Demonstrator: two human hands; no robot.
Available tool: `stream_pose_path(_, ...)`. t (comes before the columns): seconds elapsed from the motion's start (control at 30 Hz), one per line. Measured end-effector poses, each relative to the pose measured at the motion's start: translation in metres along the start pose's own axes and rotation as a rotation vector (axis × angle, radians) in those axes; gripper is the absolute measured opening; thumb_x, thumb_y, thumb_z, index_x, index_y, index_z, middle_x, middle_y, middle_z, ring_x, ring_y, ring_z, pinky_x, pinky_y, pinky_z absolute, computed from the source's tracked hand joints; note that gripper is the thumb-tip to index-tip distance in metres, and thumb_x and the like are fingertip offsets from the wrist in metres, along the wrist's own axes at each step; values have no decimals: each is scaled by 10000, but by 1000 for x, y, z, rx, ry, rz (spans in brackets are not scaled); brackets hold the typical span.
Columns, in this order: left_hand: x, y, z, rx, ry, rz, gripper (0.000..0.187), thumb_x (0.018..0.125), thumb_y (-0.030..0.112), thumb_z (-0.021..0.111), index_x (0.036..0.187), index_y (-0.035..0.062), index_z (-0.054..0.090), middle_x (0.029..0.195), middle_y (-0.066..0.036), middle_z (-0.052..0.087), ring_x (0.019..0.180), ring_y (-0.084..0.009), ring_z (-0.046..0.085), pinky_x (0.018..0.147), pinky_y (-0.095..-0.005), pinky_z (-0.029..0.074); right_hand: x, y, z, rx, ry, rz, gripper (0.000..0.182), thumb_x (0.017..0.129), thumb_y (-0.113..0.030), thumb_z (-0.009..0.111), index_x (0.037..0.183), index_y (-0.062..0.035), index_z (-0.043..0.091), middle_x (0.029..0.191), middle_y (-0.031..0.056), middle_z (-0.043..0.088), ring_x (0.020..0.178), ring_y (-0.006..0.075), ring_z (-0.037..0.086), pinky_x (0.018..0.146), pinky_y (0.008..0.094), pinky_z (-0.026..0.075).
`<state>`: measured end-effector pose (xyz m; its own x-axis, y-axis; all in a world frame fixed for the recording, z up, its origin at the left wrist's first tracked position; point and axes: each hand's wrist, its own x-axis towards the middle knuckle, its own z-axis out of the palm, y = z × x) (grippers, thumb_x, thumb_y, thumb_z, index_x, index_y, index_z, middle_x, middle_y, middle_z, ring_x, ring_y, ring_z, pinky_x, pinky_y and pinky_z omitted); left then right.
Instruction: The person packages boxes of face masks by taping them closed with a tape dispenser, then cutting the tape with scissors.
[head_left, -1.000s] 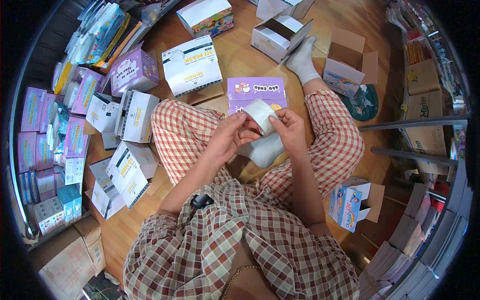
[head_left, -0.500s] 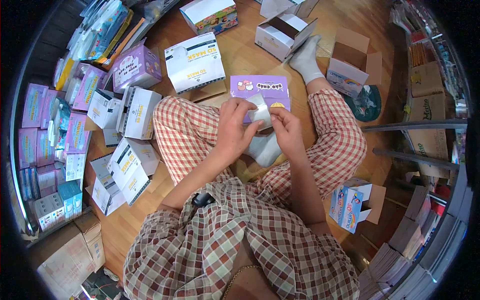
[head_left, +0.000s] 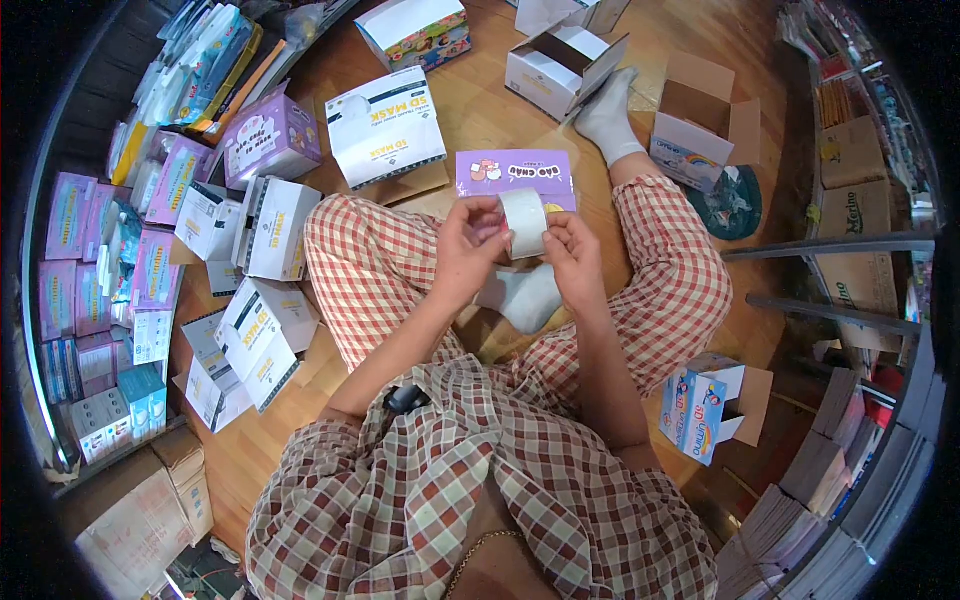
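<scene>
A wide whitish roll of tape (head_left: pixel 524 224) is held up between my hands, over the space between my bent legs. My left hand (head_left: pixel 470 250) has its fingers closed on the roll's left edge. On the opposite edge, the thumb and fingertips of my right hand (head_left: pixel 573 258) pinch it. Just beyond the roll, a purple printed box (head_left: pixel 512 172) lies on the floor, its near part covered by the roll and my right hand. Below the roll is my grey-socked foot (head_left: pixel 530 298).
A white mask carton (head_left: pixel 385 125) and an opened white box (head_left: pixel 560 70) stand ahead. More white cartons (head_left: pixel 262 335) lie to my left, beside shelves of purple boxes (head_left: pixel 75 215). On my right are an open carton (head_left: pixel 695 120), a blue box (head_left: pixel 695 415) and a metal rack (head_left: pixel 830 250).
My left hand has shifted from over the top of the roll to its left edge. The roll has turned and now shows its broad smooth face.
</scene>
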<state>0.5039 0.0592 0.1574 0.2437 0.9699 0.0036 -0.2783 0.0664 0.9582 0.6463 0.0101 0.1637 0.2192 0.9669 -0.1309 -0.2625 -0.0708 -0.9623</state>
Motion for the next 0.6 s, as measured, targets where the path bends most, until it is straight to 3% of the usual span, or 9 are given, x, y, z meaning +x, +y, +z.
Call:
stream_pose_path(0.07,-5,1,1,-114,18,-224,307,782,-60,595,1068,-28,488,1014,-107,556,969,-136,535,836,-253,465,0,-2,2,-67,28,33,191,851,29,466,1040,43,486,891,101,599,801,96,553,706,224,431)
stream_pose_path(0.17,-9,2,5,-226,35,-298,281,808,-44,573,1077,-53,491,999,-110,584,896,-131,567,819,-243,467,0,3,5,-106,41,2,173,857,17,469,1027,40,486,881,100,601,788,98,555,696,224,433)
stream_pose_path(0.3,-9,-2,9,-226,72,-257,204,837,-35,527,1039,-51,506,950,-97,603,818,-112,570,773,-234,467,0,7,9,-143,49,-18,161,854,15,476,1014,33,485,868,102,602,771,100,557,668,230,436)
stream_pose_path(0.4,-9,-6,10,-186,103,-221,183,860,-4,512,1037,-48,509,922,-92,608,813,-102,567,742,-224,458,-1,15,12,-206,30,-92,150,871,-14,486,1020,1,477,832,47,589,736,63,530,639,198,418)
stream_pose_path(0.47,-9,-6,11,-136,129,-169,168,875,24,503,1029,-43,511,882,-84,612,787,-92,564,709,-219,452,-5,13,17,-244,56,-97,167,843,18,499,1007,25,469,834,102,601,734,111,561,626,244,436)
stream_pose_path(0.6,-7,-11,9,-71,131,-121,144,883,37,493,1006,-36,512,862,-83,613,760,-91,563,689,-223,454,-10,5,25,-332,59,-112,176,841,19,506,1012,23,464,813,103,600,726,124,571,632,250,443)
